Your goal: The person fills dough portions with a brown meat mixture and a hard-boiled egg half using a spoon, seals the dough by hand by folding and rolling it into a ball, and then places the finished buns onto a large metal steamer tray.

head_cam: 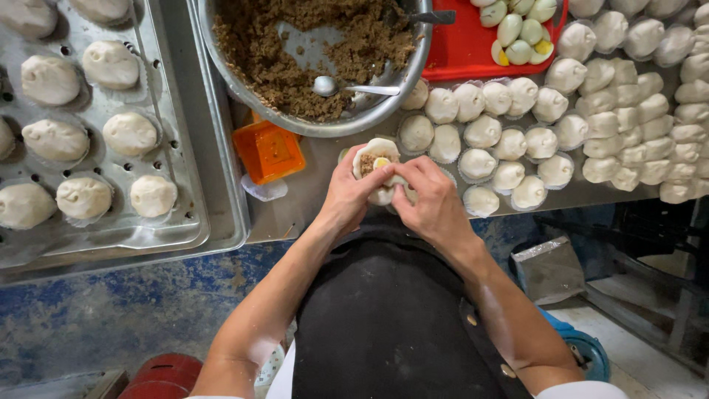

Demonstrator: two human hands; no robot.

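I hold a flat round of dough [378, 166] at the table's near edge, cupped in my left hand [347, 193]; brown filling and a piece of egg sit in its middle, not yet covered. My left thumb presses its rim, and the fingers of my right hand [432, 196] are bunched, pinching the dough's lower edge, so the wrapping is only just starting.

As I judge it, much is done and much is left: at nine o'clock the perforated metal tray [181, 159] carries closed buns [130, 133] in rows, while from one to three o'clock many dough lumps [509, 144] wait on the steel table [310, 199]. The steel bowl [347, 122] at twelve is partly scraped down, a spoon [329, 86] lying in it; the red tray [465, 55] of egg pieces sits at one.

Room is tight: the orange mould [268, 151] sits near at ten, paper cups just beside at three, open space only toward my apron [384, 325].
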